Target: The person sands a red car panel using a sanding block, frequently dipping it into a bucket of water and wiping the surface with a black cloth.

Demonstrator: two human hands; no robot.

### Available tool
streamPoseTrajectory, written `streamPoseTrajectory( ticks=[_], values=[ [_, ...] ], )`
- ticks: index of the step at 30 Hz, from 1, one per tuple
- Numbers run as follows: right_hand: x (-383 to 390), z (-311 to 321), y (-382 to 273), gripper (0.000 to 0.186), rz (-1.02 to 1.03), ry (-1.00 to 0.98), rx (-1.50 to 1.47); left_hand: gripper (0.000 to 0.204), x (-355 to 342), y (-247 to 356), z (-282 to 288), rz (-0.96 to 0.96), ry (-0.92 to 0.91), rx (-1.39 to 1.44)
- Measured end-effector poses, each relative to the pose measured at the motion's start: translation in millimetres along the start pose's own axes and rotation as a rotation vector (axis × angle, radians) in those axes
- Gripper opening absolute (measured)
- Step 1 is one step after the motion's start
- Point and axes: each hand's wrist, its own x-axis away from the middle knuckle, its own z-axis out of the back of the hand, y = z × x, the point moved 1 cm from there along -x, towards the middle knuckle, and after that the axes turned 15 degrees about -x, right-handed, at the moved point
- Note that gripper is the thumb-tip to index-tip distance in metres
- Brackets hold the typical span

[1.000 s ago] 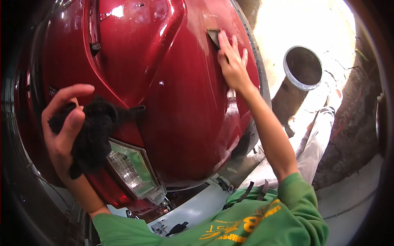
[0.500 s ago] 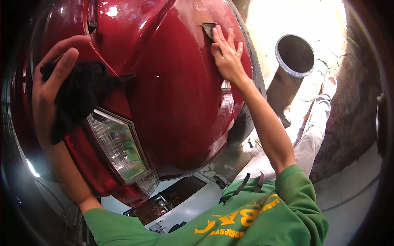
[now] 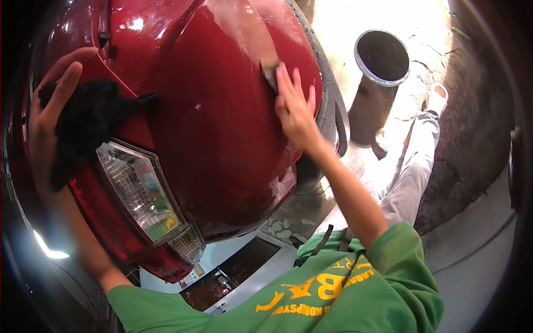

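At the left, my left hand grips a bunched black cloth beside the clear lamp housing of a red car. My right hand presses a small dark, tan-edged pad on the glossy red body panel, its fingers extended over the pad and partly hiding it. A pale, wet streak runs up the paint from the pad.
A round bucket stands on the sunlit, cracked concrete floor right of the car. My leg and sandalled foot show at the right. A dark tyre edges the red bodywork.
The pad and my right hand have moved down the panel, with a pale streak above them. My left hand, still on the cloth, sits higher in view. The whole scene has shifted leftward.
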Motion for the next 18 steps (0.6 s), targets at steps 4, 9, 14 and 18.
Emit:
streamPoseTrajectory(
  ticks=[4,9,14,18],
  values=[
    [128,4,-13,0.07,-0.213,-0.161,-0.084,0.035,5,9,11,0.046,-0.074,-0.032],
    [-32,29,30,0.056,0.098,-0.028,0.174,0.036,-10,-4,-2,-0.043,0.053,-0.022],
    [49,-3,5,0.067,0.047,-0.041,-0.015,0.04,5,-3,17,-0.171,0.029,-0.266],
    [102,2,4,0.071,-0.089,-0.118,0.03,0.039,7,3,17,0.069,-0.06,-0.008]
  ],
)
